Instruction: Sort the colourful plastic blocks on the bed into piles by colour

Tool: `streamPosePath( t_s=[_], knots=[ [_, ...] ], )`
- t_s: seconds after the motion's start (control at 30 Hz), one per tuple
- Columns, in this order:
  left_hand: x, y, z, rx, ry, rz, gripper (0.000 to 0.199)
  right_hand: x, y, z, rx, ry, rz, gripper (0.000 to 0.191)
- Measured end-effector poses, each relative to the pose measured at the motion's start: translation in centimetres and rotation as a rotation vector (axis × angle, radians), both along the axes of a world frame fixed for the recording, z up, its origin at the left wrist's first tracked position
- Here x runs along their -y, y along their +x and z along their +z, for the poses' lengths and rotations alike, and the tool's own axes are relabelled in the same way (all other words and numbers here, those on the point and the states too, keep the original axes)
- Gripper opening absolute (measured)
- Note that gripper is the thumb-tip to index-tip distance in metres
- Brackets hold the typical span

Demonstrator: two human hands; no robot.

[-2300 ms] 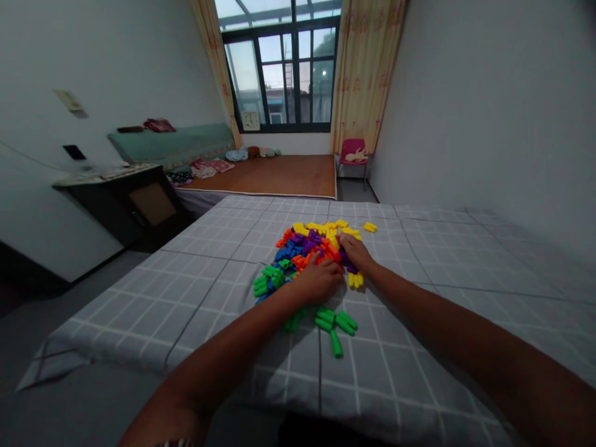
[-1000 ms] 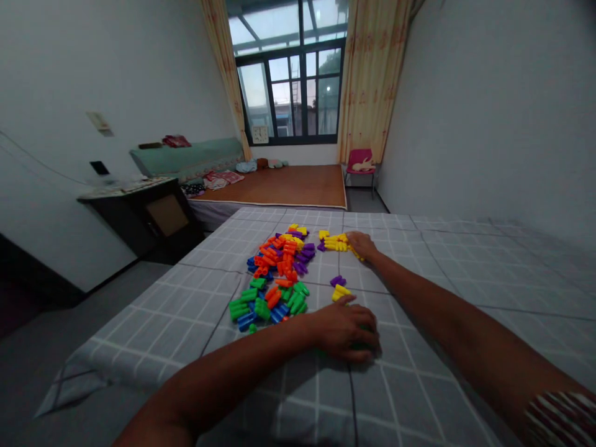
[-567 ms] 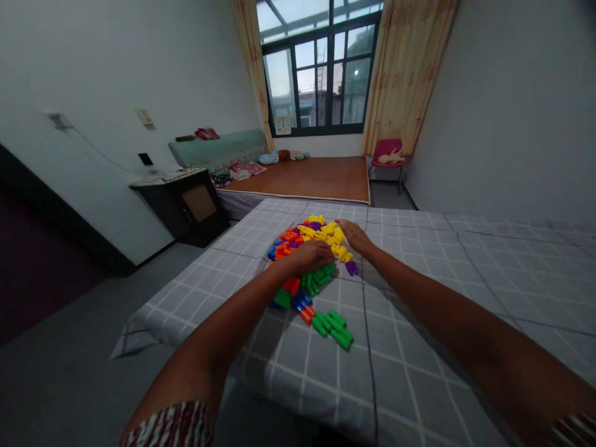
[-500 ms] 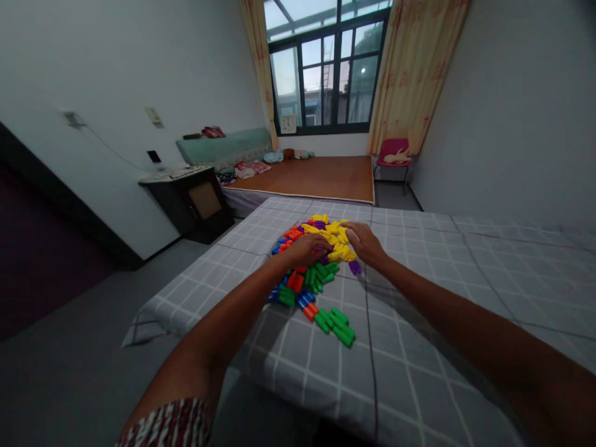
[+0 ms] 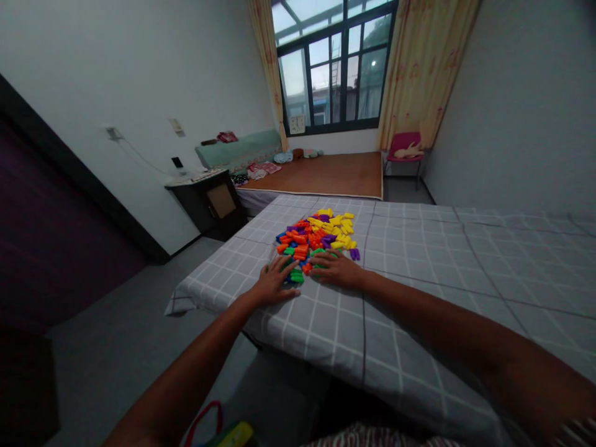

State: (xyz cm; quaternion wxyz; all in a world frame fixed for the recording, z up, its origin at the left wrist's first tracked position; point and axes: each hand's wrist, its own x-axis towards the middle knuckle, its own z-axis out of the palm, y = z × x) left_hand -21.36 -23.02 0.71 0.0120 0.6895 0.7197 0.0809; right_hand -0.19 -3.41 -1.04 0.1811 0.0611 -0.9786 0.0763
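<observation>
Yellow pieces [image 5: 343,231], orange pieces [image 5: 298,238] and purple pieces [image 5: 354,254] lie in a loose pile on the checked cloth, with some blue ones among them. At the pile's near left edge, my left hand [image 5: 275,282] has its fingers spread beside and partly over green pieces [image 5: 297,275]. My right hand [image 5: 336,269] rests palm down with fingers apart over more green pieces at the near side. Neither hand grips anything. What lies beneath the palms is hidden.
The table's checked cloth [image 5: 419,273] drops at its near and left edges. Beyond stands a low bed [image 5: 335,174], with a dark cabinet [image 5: 218,202] to its left and a pink chair [image 5: 406,146] to its right. A yellow and green object [image 5: 237,433] is below.
Both hands have moved nearer to me, from the yellow and purple pieces to the pile's near edge. The green pieces that lay apart in front are now up against the pile.
</observation>
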Motion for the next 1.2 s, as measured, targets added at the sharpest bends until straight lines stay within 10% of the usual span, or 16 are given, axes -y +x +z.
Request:
streamPosePath(
  t_s=[0.4, 0.57, 0.77, 1.2],
  knots=[
    [-7.7, -0.7, -0.8, -0.077, 0.129, 0.182, 0.062, -6.7, 1.2, -2.6, -0.119, -0.285, -0.848, 0.065],
    [-9.0, 0.0, -1.3, -0.081, 0.127, 0.152, 0.058, -5.3, 0.2, -4.7, -0.123, -0.292, -0.739, 0.070],
    [-9.0, -0.2, -0.6, -0.077, 0.113, 0.109, 0.054, -6.8, -1.3, -2.5, -0.094, -0.483, -0.641, 0.053],
    [-10.1, -7.3, 1.7, 0.151, 0.303, 0.503, 0.061, -9.4, 13.8, -2.8, -0.197, -0.650, -0.581, 0.043]
  ],
)
